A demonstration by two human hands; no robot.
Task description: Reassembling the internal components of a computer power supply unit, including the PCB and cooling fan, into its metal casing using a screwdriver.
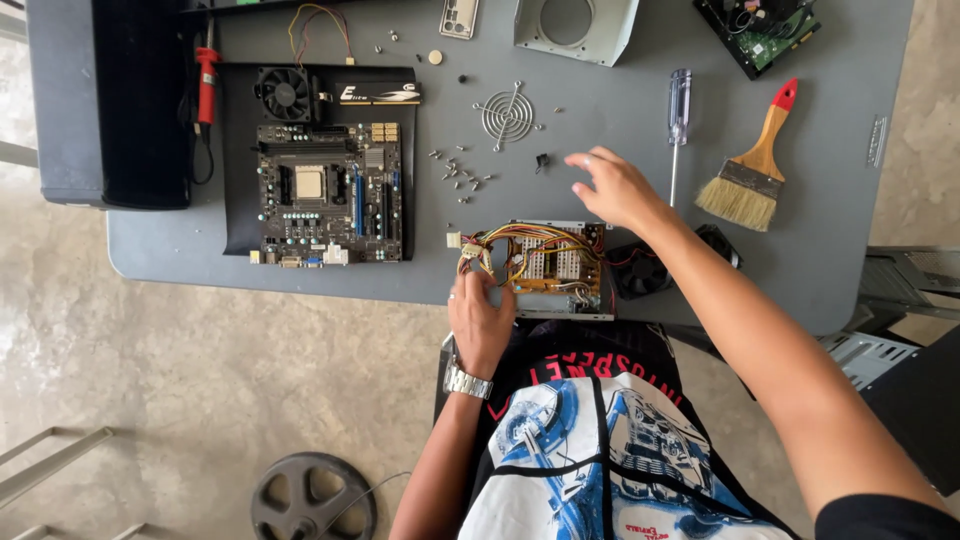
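Note:
An opened power supply unit (556,268) with coloured wires lies at the near edge of the grey table (820,250). My left hand (480,318), with a metal wristwatch, rests on the bundle of wires (480,255) at the unit's left side. Above the table, just behind the unit, my right hand (612,187) hovers with fingers spread and holds nothing. A small black part (541,160) lies just left of its fingertips. Loose screws (460,172) are scattered further left. A clear-handled screwdriver (678,118) lies to the right of that hand.
A motherboard (330,192) sits on a black mat at left, with a small fan (286,93) and a memory stick behind it. A wire fan grille (506,114), a paintbrush (752,168), a black fan (640,270), a metal bracket (575,28) and a drive board (760,32) also lie about.

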